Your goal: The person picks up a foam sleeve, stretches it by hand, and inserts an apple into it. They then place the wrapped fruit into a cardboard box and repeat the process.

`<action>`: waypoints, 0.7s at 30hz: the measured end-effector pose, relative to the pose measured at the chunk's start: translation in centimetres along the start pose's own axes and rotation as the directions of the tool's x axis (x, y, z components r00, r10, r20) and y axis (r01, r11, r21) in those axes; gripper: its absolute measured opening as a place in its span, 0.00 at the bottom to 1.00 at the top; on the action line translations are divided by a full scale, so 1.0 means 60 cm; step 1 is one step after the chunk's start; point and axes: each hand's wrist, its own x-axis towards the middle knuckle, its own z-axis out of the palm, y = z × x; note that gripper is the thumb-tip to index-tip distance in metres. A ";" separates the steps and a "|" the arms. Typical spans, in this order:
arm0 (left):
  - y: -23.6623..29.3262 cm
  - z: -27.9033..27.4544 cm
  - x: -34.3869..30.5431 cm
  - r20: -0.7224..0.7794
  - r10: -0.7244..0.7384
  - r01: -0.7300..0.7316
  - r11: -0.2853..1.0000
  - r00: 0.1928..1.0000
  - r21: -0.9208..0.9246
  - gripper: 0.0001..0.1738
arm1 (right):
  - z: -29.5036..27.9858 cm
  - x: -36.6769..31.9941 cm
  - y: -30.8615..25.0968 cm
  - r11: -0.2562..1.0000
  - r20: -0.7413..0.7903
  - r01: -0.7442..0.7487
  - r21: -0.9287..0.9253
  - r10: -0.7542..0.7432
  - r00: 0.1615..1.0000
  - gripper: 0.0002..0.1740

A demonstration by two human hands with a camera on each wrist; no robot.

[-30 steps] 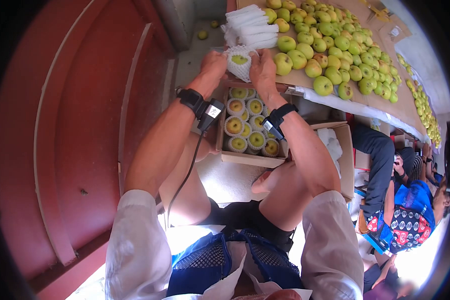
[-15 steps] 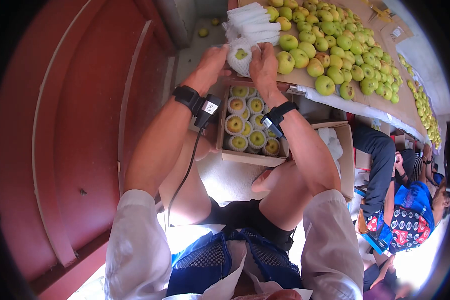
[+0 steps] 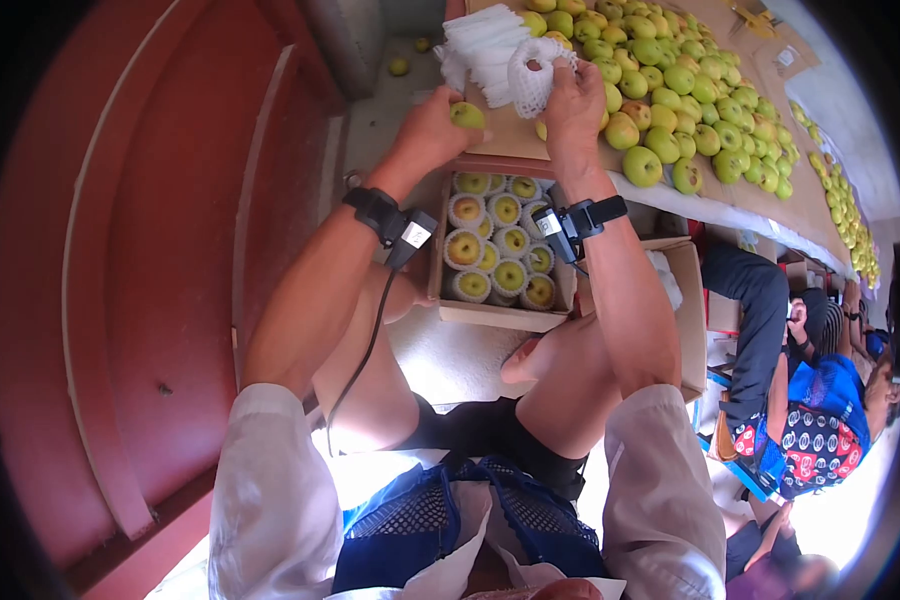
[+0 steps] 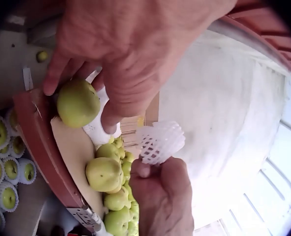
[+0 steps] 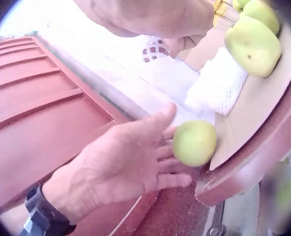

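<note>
A bare green apple [image 3: 466,115] sits in my left hand [image 3: 432,130], over the near left corner of the table. In the left wrist view the fingers lie along one side of the apple [image 4: 78,103] and the thumb is on the other side. My right hand [image 3: 578,108] pinches a white foam net sleeve [image 3: 530,88] by its edge. The sleeve has a round opening, and the left wrist view shows mesh [image 4: 160,142] above that hand's thumb. Just behind lies a stack of flat white foam nets [image 3: 485,48].
Many loose green apples [image 3: 680,85] cover the cardboard-topped table to the right. Below its edge stands a carton [image 3: 510,319] of netted apples [image 3: 505,208]. A second carton [image 3: 692,320] is beside my knee. A red panel [image 3: 170,290] rises at left; another person [image 3: 820,430] sits at right.
Both hands earlier held a netted apple between them. Now the hands are apart: the right has moved right and away with the sleeve, and the left holds a bare apple.
</note>
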 end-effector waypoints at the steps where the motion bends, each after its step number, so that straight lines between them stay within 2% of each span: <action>1: 0.001 0.005 -0.002 -0.021 0.027 -0.026 0.997 0.999 0.066 0.37 | -0.002 -0.002 -0.006 1.000 -0.004 -0.016 0.010 0.016 1.000 0.18; 2: 0.002 0.009 -0.003 -0.041 0.057 -0.051 0.990 0.998 0.134 0.38 | -0.002 -0.004 -0.012 0.999 -0.008 -0.031 0.022 0.031 0.999 0.18; 5: -0.032 0.009 0.031 0.056 0.086 -0.073 0.978 0.995 -0.196 0.34 | -0.004 -0.005 -0.023 0.991 -0.006 -0.025 0.131 0.026 1.000 0.18; 6: -0.029 -0.010 0.029 0.166 0.070 0.023 0.863 0.984 -0.504 0.33 | -0.007 -0.003 -0.024 0.990 -0.014 -0.037 0.135 0.039 0.999 0.18; 7: -0.016 -0.038 0.021 0.273 0.087 0.152 0.652 0.958 -0.743 0.31 | -0.009 0.001 -0.025 0.989 -0.020 -0.048 0.138 0.052 0.998 0.18; 8: 0.000 -0.061 0.014 0.364 0.137 0.293 0.370 0.921 -0.882 0.29 | -0.011 0.005 -0.027 0.988 -0.024 -0.058 0.142 0.062 0.998 0.18; 9: 0.012 -0.072 0.006 0.358 0.150 0.313 0.259 0.922 -0.914 0.26 | -0.015 0.009 -0.029 0.992 -0.029 -0.055 0.114 0.059 0.998 0.18; 12: 0.014 -0.083 0.001 0.362 0.231 0.334 0.153 0.903 -0.930 0.27 | -0.022 0.011 -0.037 0.995 -0.025 -0.069 0.076 0.071 0.997 0.17; 21: 0.032 -0.077 -0.002 0.398 0.276 0.378 0.125 0.875 -0.917 0.26 | -0.036 0.002 -0.067 0.986 -0.033 -0.133 0.099 0.137 0.990 0.17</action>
